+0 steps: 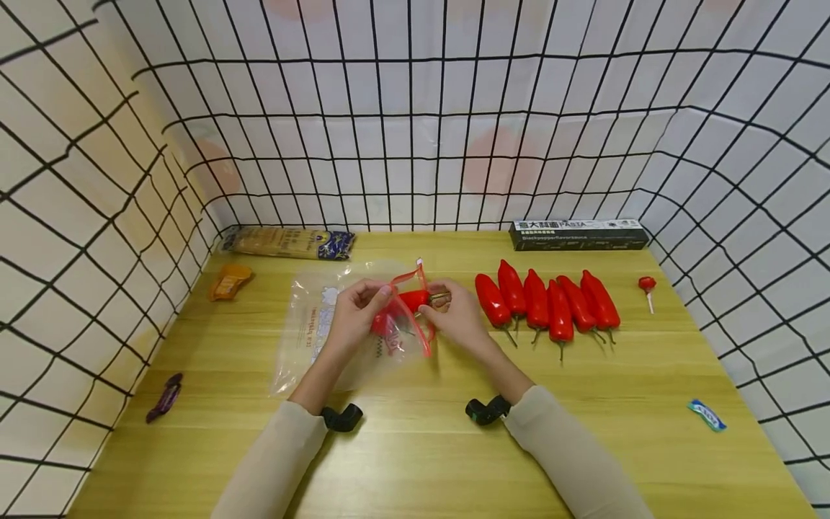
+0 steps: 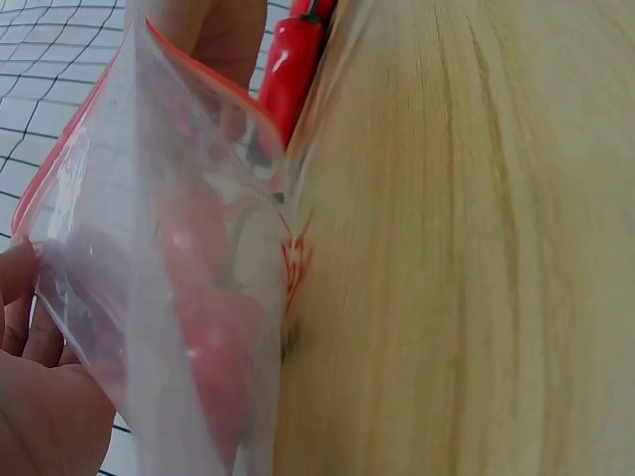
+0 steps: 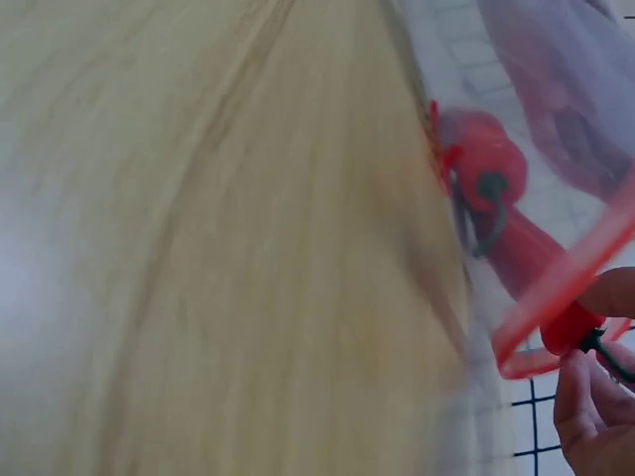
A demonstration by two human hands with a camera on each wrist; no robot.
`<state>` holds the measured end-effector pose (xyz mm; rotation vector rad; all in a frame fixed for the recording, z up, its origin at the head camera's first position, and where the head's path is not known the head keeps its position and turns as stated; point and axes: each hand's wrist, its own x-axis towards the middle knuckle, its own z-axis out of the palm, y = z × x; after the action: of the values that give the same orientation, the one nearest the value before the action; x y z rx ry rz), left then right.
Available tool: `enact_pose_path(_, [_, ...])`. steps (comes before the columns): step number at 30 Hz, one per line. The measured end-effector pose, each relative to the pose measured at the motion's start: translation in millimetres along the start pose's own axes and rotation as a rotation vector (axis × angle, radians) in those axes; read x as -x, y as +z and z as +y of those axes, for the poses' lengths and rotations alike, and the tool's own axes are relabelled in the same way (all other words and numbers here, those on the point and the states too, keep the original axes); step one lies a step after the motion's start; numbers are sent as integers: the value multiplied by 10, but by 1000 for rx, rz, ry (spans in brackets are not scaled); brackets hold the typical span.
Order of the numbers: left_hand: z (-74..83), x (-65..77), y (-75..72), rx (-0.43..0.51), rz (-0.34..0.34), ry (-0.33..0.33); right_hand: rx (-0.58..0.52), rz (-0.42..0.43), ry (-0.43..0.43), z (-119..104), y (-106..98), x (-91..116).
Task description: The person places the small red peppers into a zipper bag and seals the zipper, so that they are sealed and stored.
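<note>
A clear zip bag [image 1: 292, 364] with a red zip strip at its mouth lies on the table, its mouth raised and spread. My left hand [image 1: 352, 311] grips the bag's edge near the opening, thumb on top. At the mouth, my right hand [image 1: 462, 317] pinches a glossy red pepper [image 3: 568, 329] at its stem end, the body pointing into the bag. Inside the bag lies at least one more red pepper [image 3: 484, 164], its green stem toward the opening; the plastic blurs the rest. Several red peppers [image 1: 536, 299] lie in a row right of my right hand.
At the back stand a noodle pack [image 1: 285, 243] on the left and a black pasta box [image 1: 579, 235] on the right. An orange packet [image 1: 230, 282], a purple candy [image 1: 165, 397], a lollipop [image 1: 646, 283] and a blue-white candy [image 1: 707, 415] lie toward the sides. Gridded cloth walls surround the table.
</note>
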<state>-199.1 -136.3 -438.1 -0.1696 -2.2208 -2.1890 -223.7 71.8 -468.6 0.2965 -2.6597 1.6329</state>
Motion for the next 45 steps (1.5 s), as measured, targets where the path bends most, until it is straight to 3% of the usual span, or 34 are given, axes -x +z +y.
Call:
enact_pose_path(6, [-59,-8,34,18,-12,-13,-61,-31,50,83,65,-5])
enact_pose_path(13, [-269,-107,-25,26,16,-22,-101,-57,88,31,-177,170])
enact_pose_path(19, [-277,-118,-60,-3,37,2,-293,-152,123,-100,-347,317])
enact_pose_path(24, [-260,-106,-64,-2,18,4,-401,-243,91,-104,-272,310])
enact_pose_path(32, [-263,-101,-35,58,-36,-7,-598,-240,89,-79,-16,270])
enact_pose_path(34, [-203,-74,-23,65,-49,2,-599,-247,74,-97,41,248])
enact_pose_path(39, [-234,-76,-5,58,-38,39,-564,-267,59,-153,71,219])
enact_pose_path(41, [-298,-103,-16,54,-28,36,-530,-254,46,-132,29,225])
enact_pose_path(45, [-257,-89,-68,34,-27,30,-428,-188,1,-57,-133,263])
